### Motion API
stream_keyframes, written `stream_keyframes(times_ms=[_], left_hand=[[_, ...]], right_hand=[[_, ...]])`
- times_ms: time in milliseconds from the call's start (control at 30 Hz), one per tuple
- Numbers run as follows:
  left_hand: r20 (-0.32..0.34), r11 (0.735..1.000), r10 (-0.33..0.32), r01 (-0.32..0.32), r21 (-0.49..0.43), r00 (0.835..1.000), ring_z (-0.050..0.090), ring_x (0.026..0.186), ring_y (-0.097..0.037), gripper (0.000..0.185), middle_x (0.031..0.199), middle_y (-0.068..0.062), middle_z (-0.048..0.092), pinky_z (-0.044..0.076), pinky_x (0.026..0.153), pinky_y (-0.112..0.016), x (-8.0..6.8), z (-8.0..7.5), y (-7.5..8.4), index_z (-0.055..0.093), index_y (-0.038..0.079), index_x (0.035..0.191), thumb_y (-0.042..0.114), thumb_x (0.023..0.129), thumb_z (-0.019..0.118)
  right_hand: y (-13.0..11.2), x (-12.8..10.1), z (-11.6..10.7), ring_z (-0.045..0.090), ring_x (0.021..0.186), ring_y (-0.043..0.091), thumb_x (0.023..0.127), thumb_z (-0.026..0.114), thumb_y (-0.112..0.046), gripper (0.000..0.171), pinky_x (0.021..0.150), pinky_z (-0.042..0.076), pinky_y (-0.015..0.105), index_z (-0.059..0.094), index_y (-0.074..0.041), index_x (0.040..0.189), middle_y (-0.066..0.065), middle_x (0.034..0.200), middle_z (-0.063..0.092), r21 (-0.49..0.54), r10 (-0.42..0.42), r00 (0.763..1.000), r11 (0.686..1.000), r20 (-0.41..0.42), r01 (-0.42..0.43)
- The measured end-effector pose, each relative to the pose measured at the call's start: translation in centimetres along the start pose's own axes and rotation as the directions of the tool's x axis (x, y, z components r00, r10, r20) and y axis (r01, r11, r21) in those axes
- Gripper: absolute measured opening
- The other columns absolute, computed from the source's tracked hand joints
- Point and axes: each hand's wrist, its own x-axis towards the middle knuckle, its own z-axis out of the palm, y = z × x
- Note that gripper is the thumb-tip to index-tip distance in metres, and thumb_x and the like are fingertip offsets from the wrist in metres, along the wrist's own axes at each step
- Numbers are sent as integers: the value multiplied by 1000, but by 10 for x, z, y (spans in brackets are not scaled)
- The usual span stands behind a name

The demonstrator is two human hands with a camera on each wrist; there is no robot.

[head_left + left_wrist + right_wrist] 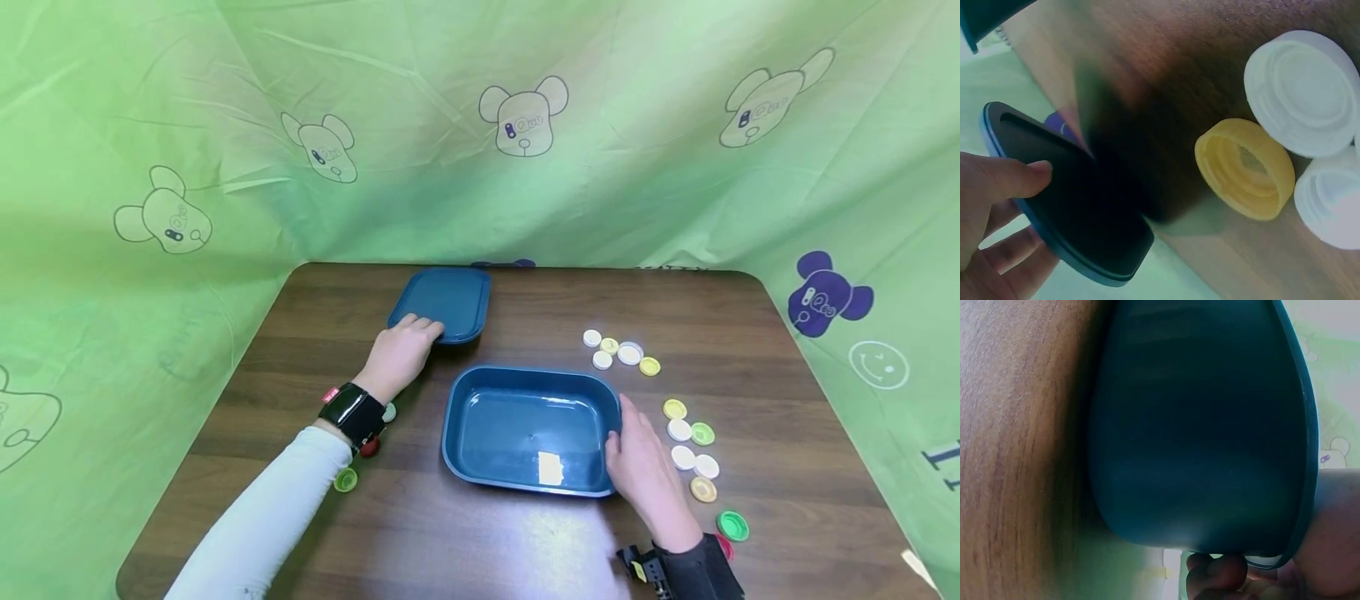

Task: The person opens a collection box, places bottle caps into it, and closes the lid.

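A dark blue rectangular plastic container [528, 429] with rounded corners sits open near the middle of a brown wood-grain table [480, 542]. Its inside is bare and glossy, with a bright patch of reflected light near the front wall. The person's right hand [643, 473] grips the container's right rim, thumb on the inside edge and fingers curled under the outer wall, as the right wrist view shows from below.

Behind and to the left lies the matching flat blue lid [444, 302], well apart from the container. The left hand [400, 354] holds its near edge; in the left wrist view the thumb presses on top and the fingers curl beneath, so that edge seems lifted slightly off the table, though the blur makes this uncertain.

Loose bottle caps lie to the right of the container: a far cluster of white and yellow caps [621, 353] and a nearer string of yellow, white and green caps [693, 450]. A green cap [732, 525] lies closest to the right wrist. More caps sit by the left wrist, including a lime green cap [346, 479]; others there are mostly hidden beneath the black wristband [352, 414].

The right forearm is cut off at the bottom edge. Green cloth printed with cartoon bears [523, 117] surrounds the table.
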Motion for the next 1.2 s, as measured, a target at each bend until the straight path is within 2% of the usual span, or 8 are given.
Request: stream_keyframes(times_ms=[333, 633, 767, 967, 1200], left_hand=[[164, 1000, -10, 7, 18, 986, 63, 97, -29, 20, 105, -11, 69, 60, 69, -43, 5, 16, -6, 69, 6, 111, -3, 98, 57], [242, 1000, -24, 19, 20, 970, 62, 97, -30, 21, 106, -12, 67, 60, 73, -44, 7, 19, -3, 68, 5, 112, -6, 97, 57], [276, 1000, -7, 3, 17, 961, 61, 99, -29, 22, 108, -13, 66, 59, 77, -42, 6, 23, -3, 68, 5, 114, -5, 98, 56], [273, 1000, 26, -29, 8, 962, 62, 95, -28, 17, 104, -12, 66, 58, 77, -40, 4, 24, -5, 68, 4, 109, -2, 96, 59], [226, 999, -13, 20, -28, 974, 61, 96, -29, 17, 103, -12, 65, 58, 77, -41, 4, 9, -6, 68, 4, 110, 1, 94, 63]], right_hand=[[-1, 3, 3, 49, 129, 52, 101, 52, -8, 61, 100, 45, 63, 27, 10, 153, 37, 145, 43, 3, 4, 1000, 1000, 2, -4], [-2, 2, 3, 46, 132, 53, 101, 52, -7, 61, 102, 43, 64, 27, 9, 154, 36, 148, 40, 14, 5, 1000, 1000, 8, -5], [-2, 1, 3, 45, 133, 53, 101, 52, -7, 61, 101, 43, 64, 27, 8, 154, 36, 148, 40, 22, 14, 1000, 1000, 6, -14], [-1, 1, 2, 45, 133, 53, 102, 50, -8, 60, 102, 43, 63, 26, 9, 154, 36, 149, 39, 21, 9, 1000, 1000, 8, -9], [0, 0, -1, 43, 134, 53, 102, 50, -8, 60, 102, 42, 64, 25, 9, 154, 36, 151, 37, 31, 8, 1000, 999, 17, -8]])
